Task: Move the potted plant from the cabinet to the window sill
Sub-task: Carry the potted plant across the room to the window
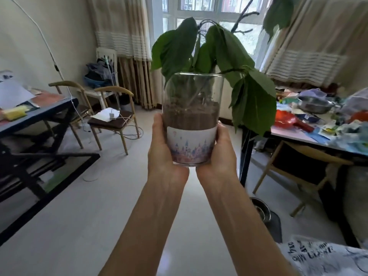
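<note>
The potted plant (191,116) is a clear glass jar with brown soil, a white band printed with a coloured castle skyline, and large drooping green leaves. I hold it up in mid-air at the centre of the view, above the floor. My left hand (162,148) cups its lower left side and my right hand (221,150) cups its lower right side, both arms stretched forward. Straight ahead, behind the leaves, is the window (235,20) between beige curtains; its sill is hidden by the plant. The cabinet is not in view.
A dark folding table (39,114) with papers stands at left, with two wooden chairs (113,120) and trailing cables beside it. A cluttered table (318,124) with a metal bowl is at right, a chair under it. Pale floor (111,206) runs between them toward the window.
</note>
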The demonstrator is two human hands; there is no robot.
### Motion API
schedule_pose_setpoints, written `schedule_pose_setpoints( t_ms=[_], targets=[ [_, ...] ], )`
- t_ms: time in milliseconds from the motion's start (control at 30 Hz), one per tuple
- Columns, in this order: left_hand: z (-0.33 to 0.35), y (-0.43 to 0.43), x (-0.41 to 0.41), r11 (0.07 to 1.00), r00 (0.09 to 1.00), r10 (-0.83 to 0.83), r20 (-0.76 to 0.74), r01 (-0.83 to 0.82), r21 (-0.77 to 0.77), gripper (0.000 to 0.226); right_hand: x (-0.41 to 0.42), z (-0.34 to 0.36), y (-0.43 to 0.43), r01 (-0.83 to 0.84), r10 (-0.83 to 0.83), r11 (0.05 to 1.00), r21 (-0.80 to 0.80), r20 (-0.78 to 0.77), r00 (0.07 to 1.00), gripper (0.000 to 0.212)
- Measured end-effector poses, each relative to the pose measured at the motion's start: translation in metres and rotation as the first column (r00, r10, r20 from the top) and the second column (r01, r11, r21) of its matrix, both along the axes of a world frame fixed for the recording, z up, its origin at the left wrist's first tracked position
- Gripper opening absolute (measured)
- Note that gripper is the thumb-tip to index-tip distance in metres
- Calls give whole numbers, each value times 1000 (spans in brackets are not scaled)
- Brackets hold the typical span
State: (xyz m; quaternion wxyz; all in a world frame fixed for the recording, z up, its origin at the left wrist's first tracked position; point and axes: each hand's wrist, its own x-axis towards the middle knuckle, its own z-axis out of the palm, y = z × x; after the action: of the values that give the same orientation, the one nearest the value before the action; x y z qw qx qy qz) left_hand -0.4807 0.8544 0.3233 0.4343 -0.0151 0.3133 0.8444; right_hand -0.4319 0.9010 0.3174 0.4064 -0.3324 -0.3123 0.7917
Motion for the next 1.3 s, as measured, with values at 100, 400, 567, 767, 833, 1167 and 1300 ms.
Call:
schedule_pose_setpoints(
  t_ms=[100,400,567,767,833,1167,1300],
  targets=[
    [-1,10,-14,1000,1000,-27,-6,27,-8,35,-13,-1,10,24,-24,1000,-5,-15,1000,39],
    [-1,56,-41,998,997,-54,-49,52,-38,46,-41,-7,56,47,-48,999,-26,-62,997,37],
    [0,96,-59,998,997,-41,-71,38,-44,49,-59,-8,97,32,-35,999,-31,-94,995,36],
    [9,163,-76,999,996,-4,-89,-1,-51,50,-78,0,167,10,-13,999,-37,-100,995,34],
    [12,187,-80,999,996,2,-87,-6,-52,49,-82,4,192,-1,-2,1000,-29,-100,995,34],
    [14,285,-87,1000,999,8,-48,-9,-30,51,-91,2,294,-26,21,999,-37,-108,994,32],
    [12,310,-97,1000,999,8,-33,-9,-30,51,-99,0,319,-30,25,999,-41,-114,993,33]
  ],
)
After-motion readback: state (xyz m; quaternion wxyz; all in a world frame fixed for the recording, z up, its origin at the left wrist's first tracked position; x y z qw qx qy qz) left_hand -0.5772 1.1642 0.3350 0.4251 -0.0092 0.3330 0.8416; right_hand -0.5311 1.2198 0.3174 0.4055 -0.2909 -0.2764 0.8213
